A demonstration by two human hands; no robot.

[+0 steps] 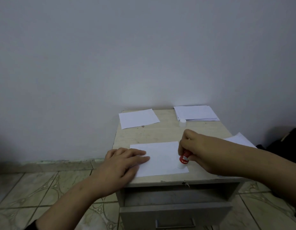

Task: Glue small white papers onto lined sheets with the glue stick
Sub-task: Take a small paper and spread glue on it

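We see one head view, looking down at a small cabinet top (202, 130) against a plain wall.

Left hand (122, 161): flat, fingers straight and close together, pressing the left edge of the white paper (162, 156) that lies at the front of the top. Fingertips sit on the sheet, palm partly hangs off the cabinet's left front corner.

Right hand (195, 146): fingers curled round the glue stick (183, 161), gripping its upper end. Stick is red with a white lower end, tilted slightly, tip down and touching the paper near its right front corner.

We cannot tell whether this front sheet is lined or plain; it reads as blank white from here.

Glue cap (182, 122): small white cylinder, upright, standing just in front of the paper stack (196, 113), at its near left corner.

The paper stack sits in the back right corner of the top. A single sheet (138, 118) lies in the back left corner, overhanging the left edge a bit. Another sheet (240, 138) pokes out past the right edge, partly hidden behind the right forearm.

Below the top: an open recess, then a drawer (175, 214) with a handle. Tiled floor (27, 188) around the cabinet. Dark object (286, 145) at far right, too dim to identify.
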